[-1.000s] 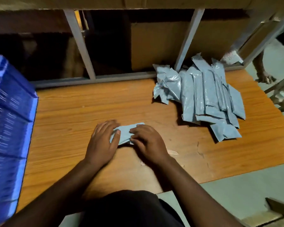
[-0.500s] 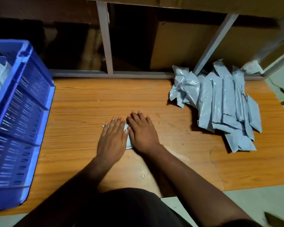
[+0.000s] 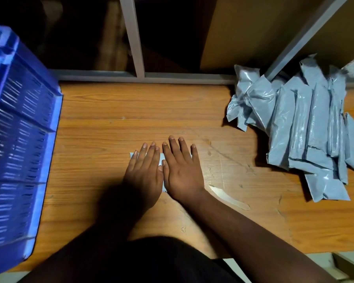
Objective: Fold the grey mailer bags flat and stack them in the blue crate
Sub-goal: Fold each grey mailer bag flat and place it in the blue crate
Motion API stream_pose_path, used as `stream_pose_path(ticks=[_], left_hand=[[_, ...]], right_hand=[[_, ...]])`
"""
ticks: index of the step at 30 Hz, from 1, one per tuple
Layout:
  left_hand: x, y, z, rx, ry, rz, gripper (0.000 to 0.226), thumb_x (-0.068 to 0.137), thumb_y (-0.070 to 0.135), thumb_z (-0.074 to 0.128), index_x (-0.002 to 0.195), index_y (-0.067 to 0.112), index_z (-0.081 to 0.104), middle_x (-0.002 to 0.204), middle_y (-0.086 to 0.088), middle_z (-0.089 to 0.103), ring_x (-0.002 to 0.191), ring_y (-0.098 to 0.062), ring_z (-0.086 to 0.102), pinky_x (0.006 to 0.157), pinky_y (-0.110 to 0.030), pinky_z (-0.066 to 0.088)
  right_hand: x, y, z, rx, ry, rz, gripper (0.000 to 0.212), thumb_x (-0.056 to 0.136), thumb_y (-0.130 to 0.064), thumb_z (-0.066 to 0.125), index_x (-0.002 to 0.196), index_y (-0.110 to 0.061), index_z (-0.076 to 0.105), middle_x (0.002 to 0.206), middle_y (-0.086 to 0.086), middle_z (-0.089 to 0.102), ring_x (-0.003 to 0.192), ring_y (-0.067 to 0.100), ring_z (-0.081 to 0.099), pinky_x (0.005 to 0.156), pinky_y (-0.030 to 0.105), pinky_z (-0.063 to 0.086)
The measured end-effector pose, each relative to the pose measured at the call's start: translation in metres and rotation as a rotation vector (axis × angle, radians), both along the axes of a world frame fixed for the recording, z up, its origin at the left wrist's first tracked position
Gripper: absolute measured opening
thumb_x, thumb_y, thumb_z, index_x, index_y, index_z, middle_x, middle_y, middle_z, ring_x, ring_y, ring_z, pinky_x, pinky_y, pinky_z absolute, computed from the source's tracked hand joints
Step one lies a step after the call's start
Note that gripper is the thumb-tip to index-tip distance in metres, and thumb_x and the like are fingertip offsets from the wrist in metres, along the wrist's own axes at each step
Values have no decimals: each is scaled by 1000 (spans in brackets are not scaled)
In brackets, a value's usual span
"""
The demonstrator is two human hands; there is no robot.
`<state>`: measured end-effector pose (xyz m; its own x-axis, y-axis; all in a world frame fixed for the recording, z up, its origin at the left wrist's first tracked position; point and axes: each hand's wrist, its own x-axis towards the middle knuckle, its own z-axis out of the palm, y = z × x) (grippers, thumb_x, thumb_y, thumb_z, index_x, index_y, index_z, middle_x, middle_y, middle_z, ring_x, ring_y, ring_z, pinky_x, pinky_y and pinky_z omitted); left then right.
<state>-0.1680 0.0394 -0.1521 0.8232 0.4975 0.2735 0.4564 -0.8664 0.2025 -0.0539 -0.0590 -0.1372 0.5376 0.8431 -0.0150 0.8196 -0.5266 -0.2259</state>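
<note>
Two hands lie flat, side by side, in the middle of the frame, pressing down on a small folded mailer bag (image 3: 162,158) that rests on the wooden table (image 3: 114,123). The left hand (image 3: 144,174) has its fingers straight and close together, palm down, covering the left part of the bag. The right hand (image 3: 182,170) is laid out the same way just beside it, fingers straight and slightly spread, their tips reaching a little further up the frame than the left hand's. Neither hand curls round anything; both simply press. Only thin slivers of the pale grey-blue bag show: a corner poking out at the left fingertips, a strip in the gap between the two hands, and a bit by the right little finger.

At the right of the frame, well apart from the hands, a heap of grey mailer bags (image 3: 307,127) sprawls on the table, crumpled and overlapping, its upper end against a slanting grey metal strut (image 3: 294,43). At the left edge of the frame stands the blue crate (image 3: 18,139), its slatted wall facing the table; its inside is not visible. A pale chipped patch (image 3: 229,198) marks the tabletop near the right wrist. Dark clothing (image 3: 151,262) fills the bottom centre.
</note>
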Motion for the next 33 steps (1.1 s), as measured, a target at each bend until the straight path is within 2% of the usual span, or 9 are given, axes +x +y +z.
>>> stream_pose_path(ticks=[8,13,17,20,22,25,28,33], left_hand=[[6,-2,-1,-46,-53,7,49,104,20,38,147,1,51,158,-14,43,151,-32,33,120,-54,29],[-2,0,5,-29,48,-29,51,107,26,32,151,2,46,160,-14,40,152,-31,31,122,-51,28],[-7,0,15,-144,108,-34,57,109,38,24,154,8,42,162,-8,37,154,-23,28,124,-49,25],[-12,5,24,-204,88,-10,61,107,45,21,150,12,50,161,-5,40,153,-21,28,126,-48,20],[-16,7,25,-192,88,-9,58,106,42,24,144,12,56,158,-7,45,152,-24,32,126,-48,20],[-21,12,21,-107,141,-49,58,106,36,24,148,8,52,158,-9,45,151,-24,33,125,-47,19],[-24,13,16,-67,160,-85,58,107,34,23,153,7,43,161,-8,39,153,-23,28,126,-44,15],[-24,10,14,-48,178,-70,60,106,34,21,156,6,36,165,-9,32,155,-25,23,126,-47,18]], right_hand=[[0,3,0,-32,20,24,58,108,-38,26,162,-16,28,172,8,15,159,30,7,126,57,9],[-2,0,2,2,54,23,55,109,-37,27,160,-17,33,171,6,21,159,28,13,126,56,13],[5,-6,9,50,139,62,57,110,-41,19,161,-17,32,171,4,22,159,25,14,126,54,12],[9,-10,20,108,155,36,55,110,-38,25,159,-15,33,168,4,30,157,23,18,127,51,13],[5,-13,24,139,139,17,52,110,-34,31,157,-14,37,166,5,34,156,24,21,128,47,12],[-7,-10,23,132,139,96,51,109,-30,36,156,-12,39,165,8,34,156,27,23,128,48,16],[-16,-7,13,82,97,135,53,111,-36,29,160,-15,35,168,7,30,157,27,20,128,50,11],[-20,-10,6,34,62,94,56,112,-42,22,164,-21,25,172,2,17,160,22,9,128,49,4]])
